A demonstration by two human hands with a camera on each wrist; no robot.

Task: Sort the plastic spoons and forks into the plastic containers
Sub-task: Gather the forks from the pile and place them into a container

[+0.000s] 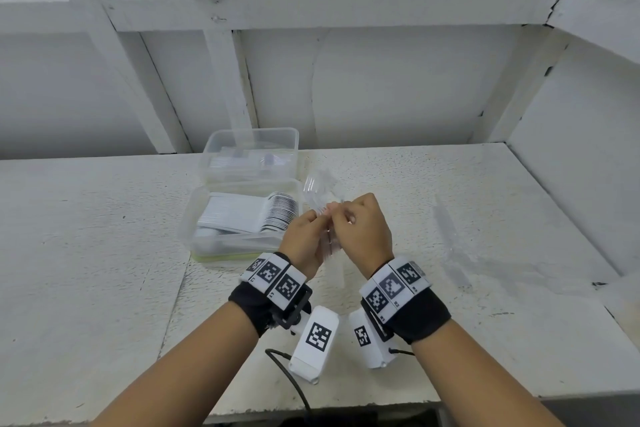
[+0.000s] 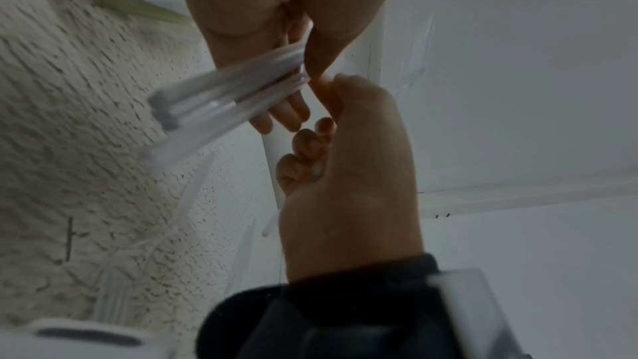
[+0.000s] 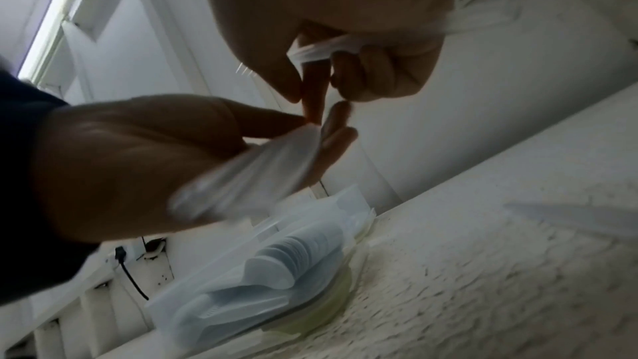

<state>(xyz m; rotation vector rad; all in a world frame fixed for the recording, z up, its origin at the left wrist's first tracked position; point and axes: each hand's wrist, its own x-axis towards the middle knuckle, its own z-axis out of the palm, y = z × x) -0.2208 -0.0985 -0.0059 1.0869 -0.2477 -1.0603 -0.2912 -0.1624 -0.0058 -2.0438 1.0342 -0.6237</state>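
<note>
Both the left hand [image 1: 304,236] and right hand [image 1: 363,229] grasp a bundle of clear cutlery [image 1: 320,194] above the white table [image 1: 450,218], beside two plastic containers [image 1: 242,218].

Both hands meet above the surface [image 1: 450,205], the left hand [image 1: 304,239] and right hand [image 1: 363,229] gripping a bundle of clear forks [image 1: 320,198]. Just left of them sit two containers: the near container [image 1: 197,218] holds stacked spoons [image 1: 263,215], the far container [image 1: 249,139] behind it touching.
</note>
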